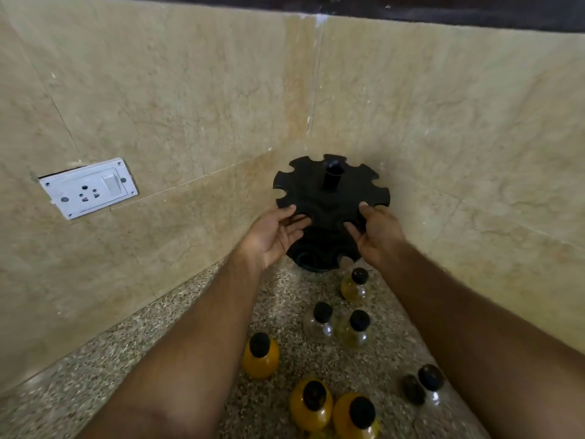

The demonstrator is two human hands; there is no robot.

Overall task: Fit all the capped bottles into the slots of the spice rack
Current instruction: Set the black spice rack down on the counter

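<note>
A black round spice rack [329, 198] with notched slots around its rim and a centre post stands in the corner of the counter. All its slots that I can see hold nothing. My left hand [275, 236] grips its near left rim and my right hand [376, 232] grips its near right rim. Several black-capped bottles stand on the counter in front of it: a pale yellow one [354, 285], a clear one [319, 323], another pale one [356, 331], three orange-yellow ones [261, 356] [311, 405] [356, 415] and clear ones [425, 389] partly behind my right forearm.
The speckled stone counter [133, 375] meets beige marble walls [190, 106] in a corner right behind the rack. A white socket and switch plate [88, 188] sits on the left wall.
</note>
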